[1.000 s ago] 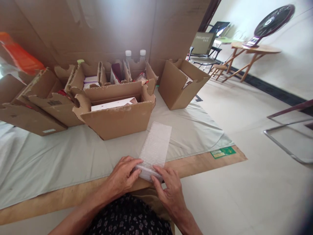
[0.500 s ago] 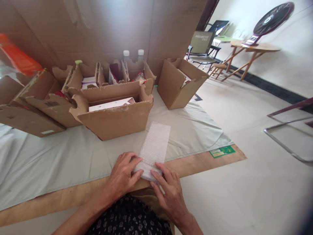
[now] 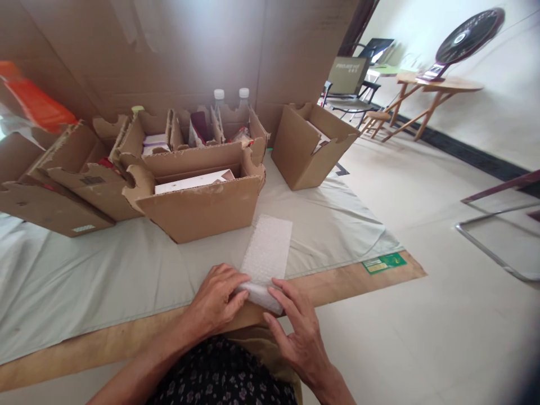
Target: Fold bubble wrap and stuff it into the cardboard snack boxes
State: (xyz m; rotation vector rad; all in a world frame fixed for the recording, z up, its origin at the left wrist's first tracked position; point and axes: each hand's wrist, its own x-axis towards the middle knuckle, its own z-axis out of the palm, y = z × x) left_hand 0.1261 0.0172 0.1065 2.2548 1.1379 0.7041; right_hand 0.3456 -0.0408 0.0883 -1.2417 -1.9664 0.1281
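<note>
A strip of clear bubble wrap [image 3: 268,247] lies in front of me at the table edge, its near end folded over into a thick roll. The far part of the strip lies flat on the cloth. My left hand [image 3: 219,295] has the roll's left end between thumb and index finger. At the right end, my right hand [image 3: 295,320] rests its fingertips on the wrap; its fingers are spread and the thumb stands off below. Whether anything is inside the fold, I cannot tell.
A cardboard box [image 3: 202,211] with a white box [image 3: 194,181] inside stands just beyond the wrap. Several more cut cardboard boxes stand behind and left; another box [image 3: 310,149] is at right. A pale cloth [image 3: 139,270] covers the wooden table [image 3: 329,284]. A fan [image 3: 468,36] is farther off.
The near end of the bubble wrap has folded up into a thicker roll, and the flat part is a little shorter. My right thumb has moved off the wrap.
</note>
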